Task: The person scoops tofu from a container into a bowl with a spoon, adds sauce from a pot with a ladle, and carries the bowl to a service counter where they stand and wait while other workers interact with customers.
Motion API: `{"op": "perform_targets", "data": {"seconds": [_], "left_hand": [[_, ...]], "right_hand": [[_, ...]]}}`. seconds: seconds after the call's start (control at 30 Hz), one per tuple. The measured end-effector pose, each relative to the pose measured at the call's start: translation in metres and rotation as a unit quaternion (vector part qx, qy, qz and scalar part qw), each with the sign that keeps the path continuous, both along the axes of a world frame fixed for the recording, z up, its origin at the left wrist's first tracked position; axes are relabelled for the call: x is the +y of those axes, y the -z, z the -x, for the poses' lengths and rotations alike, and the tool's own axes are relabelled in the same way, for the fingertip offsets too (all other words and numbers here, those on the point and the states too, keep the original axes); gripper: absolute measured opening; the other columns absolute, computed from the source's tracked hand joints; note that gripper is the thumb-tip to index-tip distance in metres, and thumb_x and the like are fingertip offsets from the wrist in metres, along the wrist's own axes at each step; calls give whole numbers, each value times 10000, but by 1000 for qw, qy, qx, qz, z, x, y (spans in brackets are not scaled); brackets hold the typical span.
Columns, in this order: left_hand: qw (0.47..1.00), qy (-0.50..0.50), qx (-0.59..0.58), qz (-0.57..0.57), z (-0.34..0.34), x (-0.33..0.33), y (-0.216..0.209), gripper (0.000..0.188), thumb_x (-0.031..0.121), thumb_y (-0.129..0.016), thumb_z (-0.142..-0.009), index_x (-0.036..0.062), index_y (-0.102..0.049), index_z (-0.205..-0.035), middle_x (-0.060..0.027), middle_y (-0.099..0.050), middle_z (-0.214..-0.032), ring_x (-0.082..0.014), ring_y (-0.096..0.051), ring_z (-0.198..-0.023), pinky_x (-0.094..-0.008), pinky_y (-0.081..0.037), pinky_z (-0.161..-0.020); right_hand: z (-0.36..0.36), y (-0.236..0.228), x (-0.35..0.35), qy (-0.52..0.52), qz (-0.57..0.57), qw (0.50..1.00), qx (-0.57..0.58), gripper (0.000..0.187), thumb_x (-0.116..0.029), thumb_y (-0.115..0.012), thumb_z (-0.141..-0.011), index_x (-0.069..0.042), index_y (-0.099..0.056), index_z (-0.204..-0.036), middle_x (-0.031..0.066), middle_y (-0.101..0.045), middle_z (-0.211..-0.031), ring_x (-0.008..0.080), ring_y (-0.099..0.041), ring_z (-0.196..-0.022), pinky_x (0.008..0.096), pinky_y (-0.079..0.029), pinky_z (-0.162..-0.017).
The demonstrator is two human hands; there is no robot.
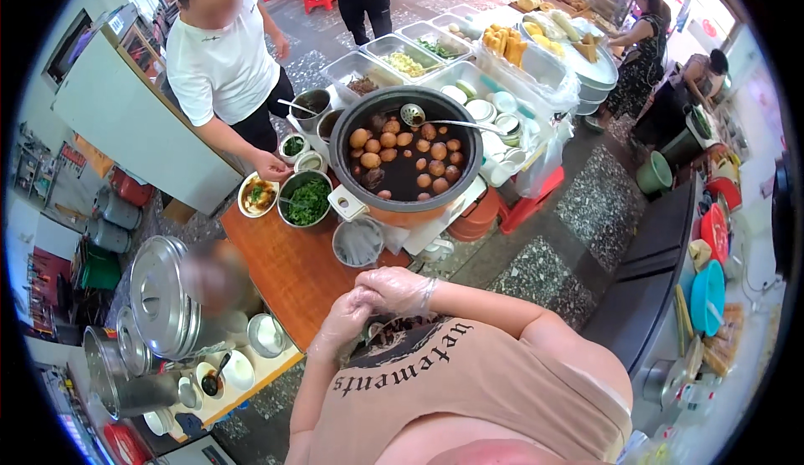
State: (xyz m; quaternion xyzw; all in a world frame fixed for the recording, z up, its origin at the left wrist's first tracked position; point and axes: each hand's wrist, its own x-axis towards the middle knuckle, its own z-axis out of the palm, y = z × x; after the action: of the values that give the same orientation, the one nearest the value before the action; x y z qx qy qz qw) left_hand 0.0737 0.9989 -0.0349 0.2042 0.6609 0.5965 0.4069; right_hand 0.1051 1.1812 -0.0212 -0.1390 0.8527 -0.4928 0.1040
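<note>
My left hand (346,314) and my right hand (397,289), both in clear plastic gloves, are clasped together in front of my chest. Their fingers are closed against each other, and no object shows between them. Just beyond them is the front of a brown wooden table (289,268). The nearest thing on it is a round container lined with a clear bag (358,241). Behind that stands a large dark pot (345,134) of brown eggs in dark liquid, with a slotted ladle (452,123) lying across its rim. Beside it is a bowl of chopped greens (308,204).
Across the table a person in a white shirt (222,63) reaches a hand toward a bowl of food with red sauce (258,195). Steel trays (408,54) of toppings stand farther back. Large lidded steel pots (159,297) are at left, a dark counter (641,272) at right.
</note>
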Motion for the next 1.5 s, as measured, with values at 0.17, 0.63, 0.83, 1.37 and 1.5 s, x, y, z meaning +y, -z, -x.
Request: {"op": "perform_targets", "data": {"seconds": [0.17,0.63,0.83,1.37,1.5], "left_hand": [[991,-37,-112,-56,-2,5,-25,241,124,-480,-892,33,-606,-1077,-18,-585,-898,-145,-569,-839,-292,-475,-804],[952,-215,-145,-162,7,7,-44,331,158,-390,-971,16,-497,-1250,-100,-622,-1009,-204,-580,-967,-364,-458,-897],[968,-100,228,-7,10,19,-30,237,167,-373,-992,42,-574,-982,-97,-622,-927,-209,-589,-890,-327,-464,-834],[995,-63,9,-75,4,24,-23,685,380,-488,-966,69,-175,-1490,-103,-260,-1504,-235,-298,-1360,-341,-293,-1089],[998,-26,41,-48,9,20,-27,713,378,-505,-958,68,-148,-1492,-114,-255,-1506,-241,-304,-1356,-350,-296,-1089]], "right_hand": [[2,5,10,1,-38,999,-2,301,-317,-520,-907,-31,-613,-898,171,-649,-789,359,-631,-816,404,-491,-714],[10,-25,-4,243,176,928,222,268,-187,-527,-910,-21,-618,-1100,136,-624,-1040,252,-582,-1020,331,-435,-924],[13,-33,-11,5,272,946,-176,437,-303,-494,-939,-25,-506,-1276,90,-560,-1234,167,-510,-1121,305,-384,-985],[6,6,-34,-8,112,987,116,748,-362,-638,-844,-113,-287,-1455,189,-246,-1484,339,-201,-1411,421,-227,-1116],[7,7,-38,-64,161,984,31,507,-365,-639,-804,-60,-538,-1197,121,-485,-1235,290,-378,-1256,436,-307,-1047]]}}
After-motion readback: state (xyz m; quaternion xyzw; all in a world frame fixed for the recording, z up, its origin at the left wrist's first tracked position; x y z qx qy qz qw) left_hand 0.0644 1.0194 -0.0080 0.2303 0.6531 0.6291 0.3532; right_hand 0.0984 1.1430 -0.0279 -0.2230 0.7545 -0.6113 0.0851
